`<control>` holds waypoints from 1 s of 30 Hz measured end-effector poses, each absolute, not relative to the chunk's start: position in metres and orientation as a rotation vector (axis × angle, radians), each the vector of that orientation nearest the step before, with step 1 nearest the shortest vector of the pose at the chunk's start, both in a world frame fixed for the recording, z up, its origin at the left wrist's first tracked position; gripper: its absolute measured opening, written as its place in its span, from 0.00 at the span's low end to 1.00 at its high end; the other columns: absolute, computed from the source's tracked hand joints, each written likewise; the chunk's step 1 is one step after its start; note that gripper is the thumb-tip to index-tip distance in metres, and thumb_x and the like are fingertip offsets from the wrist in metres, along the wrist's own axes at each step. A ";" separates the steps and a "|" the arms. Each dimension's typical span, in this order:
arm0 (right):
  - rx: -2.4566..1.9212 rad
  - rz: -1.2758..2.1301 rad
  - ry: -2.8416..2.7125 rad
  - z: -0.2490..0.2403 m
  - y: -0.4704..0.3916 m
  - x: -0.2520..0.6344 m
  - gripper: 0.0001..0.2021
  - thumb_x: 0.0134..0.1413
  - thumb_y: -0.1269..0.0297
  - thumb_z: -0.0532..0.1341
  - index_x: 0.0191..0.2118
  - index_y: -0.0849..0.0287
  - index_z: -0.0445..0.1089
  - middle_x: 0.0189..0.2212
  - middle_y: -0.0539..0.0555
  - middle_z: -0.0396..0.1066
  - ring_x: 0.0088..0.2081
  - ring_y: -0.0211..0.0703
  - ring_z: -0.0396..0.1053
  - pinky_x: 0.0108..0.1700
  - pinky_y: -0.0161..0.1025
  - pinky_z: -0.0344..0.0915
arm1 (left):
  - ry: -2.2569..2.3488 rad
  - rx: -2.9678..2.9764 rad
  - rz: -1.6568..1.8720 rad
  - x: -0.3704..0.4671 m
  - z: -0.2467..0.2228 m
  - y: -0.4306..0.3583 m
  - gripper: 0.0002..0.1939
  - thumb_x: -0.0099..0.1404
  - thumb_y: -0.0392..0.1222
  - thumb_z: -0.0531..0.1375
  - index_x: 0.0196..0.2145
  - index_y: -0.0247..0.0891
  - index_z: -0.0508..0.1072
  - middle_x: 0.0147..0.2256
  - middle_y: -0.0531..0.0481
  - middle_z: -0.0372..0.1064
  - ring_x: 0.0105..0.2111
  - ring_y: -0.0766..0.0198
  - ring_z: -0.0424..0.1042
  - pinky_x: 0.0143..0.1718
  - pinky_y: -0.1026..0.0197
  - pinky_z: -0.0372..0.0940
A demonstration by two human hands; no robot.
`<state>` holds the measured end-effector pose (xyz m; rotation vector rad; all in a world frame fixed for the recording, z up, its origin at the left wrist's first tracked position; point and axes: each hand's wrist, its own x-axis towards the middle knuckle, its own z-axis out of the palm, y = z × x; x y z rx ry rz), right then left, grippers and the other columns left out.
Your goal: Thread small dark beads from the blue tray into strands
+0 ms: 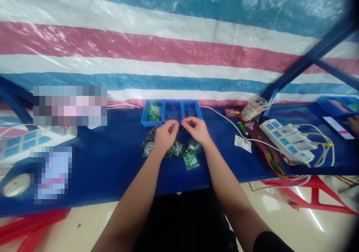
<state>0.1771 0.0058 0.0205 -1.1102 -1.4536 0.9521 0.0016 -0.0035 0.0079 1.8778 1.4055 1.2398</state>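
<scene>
My left hand (167,133) and my right hand (195,129) are close together over the front edge of a blue divided tray (144,119). Both have their fingers pinched, and what lies between the fingertips is too small to name. Green packets (155,111) fill the tray's left compartment; small dark metal parts (173,113) lie in the others. Beside my left hand sits a pile of small brownish parts (150,135). Several small clear packets lie below my hands, among them a green one (191,160).
To the right are a plastic cup (254,108), a brown bag (259,143), a white packet (242,143) and a power strip (286,139) with cables. Another power strip (30,141) lies at left. A person's hand (353,124) shows near a phone (338,127) at far right.
</scene>
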 end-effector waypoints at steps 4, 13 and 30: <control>-1.083 0.984 -1.457 0.020 0.005 0.176 0.14 0.52 0.54 0.68 0.40 0.59 0.78 0.33 0.55 0.79 0.33 0.42 0.75 0.35 0.38 0.69 | 1.376 1.878 1.243 0.002 0.007 -0.004 0.12 0.71 0.49 0.56 0.43 0.41 0.76 0.29 0.53 0.74 0.27 0.65 0.72 0.35 0.63 0.66; -1.112 0.982 -1.435 0.022 0.005 0.177 0.14 0.52 0.54 0.69 0.38 0.59 0.79 0.33 0.56 0.80 0.32 0.43 0.75 0.34 0.38 0.70 | 1.430 1.857 1.221 0.003 0.005 -0.003 0.14 0.70 0.50 0.58 0.47 0.42 0.75 0.27 0.54 0.74 0.27 0.65 0.73 0.35 0.63 0.66; -1.075 1.027 -1.436 0.020 0.005 0.175 0.13 0.51 0.56 0.70 0.39 0.58 0.79 0.32 0.54 0.79 0.31 0.42 0.75 0.32 0.38 0.68 | 1.399 1.856 1.202 0.002 0.007 -0.005 0.12 0.71 0.50 0.55 0.43 0.42 0.74 0.26 0.54 0.72 0.26 0.65 0.72 0.33 0.64 0.65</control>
